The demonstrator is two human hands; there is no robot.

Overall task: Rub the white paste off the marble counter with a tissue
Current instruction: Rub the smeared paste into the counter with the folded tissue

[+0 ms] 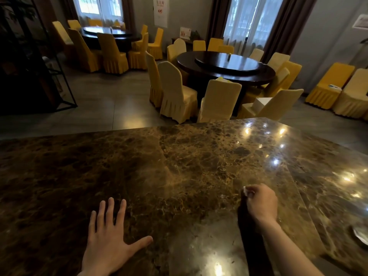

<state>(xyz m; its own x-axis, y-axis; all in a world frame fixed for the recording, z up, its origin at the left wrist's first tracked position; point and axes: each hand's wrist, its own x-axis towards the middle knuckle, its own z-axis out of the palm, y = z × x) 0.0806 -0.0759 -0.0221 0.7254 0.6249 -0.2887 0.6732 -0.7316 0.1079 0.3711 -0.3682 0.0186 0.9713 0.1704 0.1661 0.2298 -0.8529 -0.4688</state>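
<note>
A brown veined marble counter fills the lower half of the head view. My left hand lies flat on it, palm down, fingers spread, holding nothing. My right hand is curled into a fist pressed on the counter, right of centre. A scrap of white tissue pokes out at the fingertips. The hand hides the stone beneath it, and I see no white paste on the marble around it.
A pale object lies at the counter's right edge, partly cut off. Beyond the counter's far edge are round dark tables ringed by yellow-covered chairs, and a black metal shelf frame at the left.
</note>
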